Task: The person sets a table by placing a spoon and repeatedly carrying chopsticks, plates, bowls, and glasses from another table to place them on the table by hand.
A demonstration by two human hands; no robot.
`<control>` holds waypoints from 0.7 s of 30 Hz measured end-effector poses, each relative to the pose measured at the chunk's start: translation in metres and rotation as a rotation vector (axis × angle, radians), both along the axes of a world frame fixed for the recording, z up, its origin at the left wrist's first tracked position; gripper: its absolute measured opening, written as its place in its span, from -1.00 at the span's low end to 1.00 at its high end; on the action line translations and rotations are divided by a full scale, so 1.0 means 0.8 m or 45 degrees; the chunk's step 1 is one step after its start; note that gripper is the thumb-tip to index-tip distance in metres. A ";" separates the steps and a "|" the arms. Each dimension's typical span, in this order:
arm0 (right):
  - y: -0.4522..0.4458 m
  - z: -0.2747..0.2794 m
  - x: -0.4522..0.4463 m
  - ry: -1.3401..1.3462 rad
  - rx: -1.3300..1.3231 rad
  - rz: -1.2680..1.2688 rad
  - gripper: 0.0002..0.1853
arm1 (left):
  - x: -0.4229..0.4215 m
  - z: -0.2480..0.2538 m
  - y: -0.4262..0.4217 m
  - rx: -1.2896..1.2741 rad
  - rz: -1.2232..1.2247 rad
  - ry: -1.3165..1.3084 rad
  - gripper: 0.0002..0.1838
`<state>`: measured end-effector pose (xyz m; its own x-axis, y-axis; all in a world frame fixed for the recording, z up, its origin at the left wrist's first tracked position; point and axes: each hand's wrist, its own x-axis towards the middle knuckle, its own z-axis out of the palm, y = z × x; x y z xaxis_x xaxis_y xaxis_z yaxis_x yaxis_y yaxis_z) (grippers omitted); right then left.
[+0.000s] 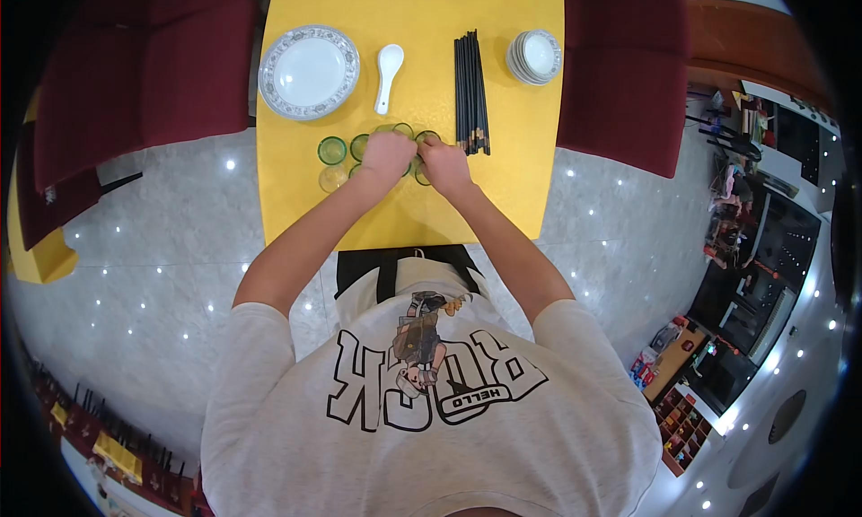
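Observation:
Several small green-rimmed glasses (332, 150) stand grouped near the front of the yellow table. My left hand (388, 155) is closed over the middle of the group, fingers curled down at a glass (403, 130); its fingertips are partly hidden. Close beside it, my right hand (445, 165) pinches the rim of a glass (427, 136) at the right end. At the group's front left sits a clear, paler glass (333, 178). Both hands cover parts of the glasses between them.
Behind the glasses lie a patterned white plate stack (309, 72), a white spoon (388, 77) and a bundle of black chopsticks (470, 91). Small white dishes (536, 56) are stacked at the right edge of the yellow table (413, 5). Dark red seats (620, 68) flank it.

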<state>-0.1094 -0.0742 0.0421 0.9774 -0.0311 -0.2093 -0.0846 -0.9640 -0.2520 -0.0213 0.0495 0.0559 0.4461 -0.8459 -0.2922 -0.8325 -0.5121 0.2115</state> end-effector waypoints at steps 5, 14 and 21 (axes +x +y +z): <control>0.003 -0.002 -0.003 -0.040 0.001 0.012 -0.87 | -0.006 -0.006 0.002 0.091 0.003 -0.041 -0.93; -0.003 0.012 0.002 0.125 0.083 0.034 -0.82 | -0.010 0.015 0.009 0.084 0.108 -0.060 -0.92; 0.004 0.042 -0.002 0.141 0.062 -0.032 -0.79 | -0.002 0.000 0.009 0.030 0.074 0.069 -0.90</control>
<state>-0.1108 -0.0712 0.0760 0.9473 -0.0421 -0.3175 -0.1381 -0.9481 -0.2864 -0.0230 0.0570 0.0563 0.4774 -0.8114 -0.3372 -0.7886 -0.5649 0.2429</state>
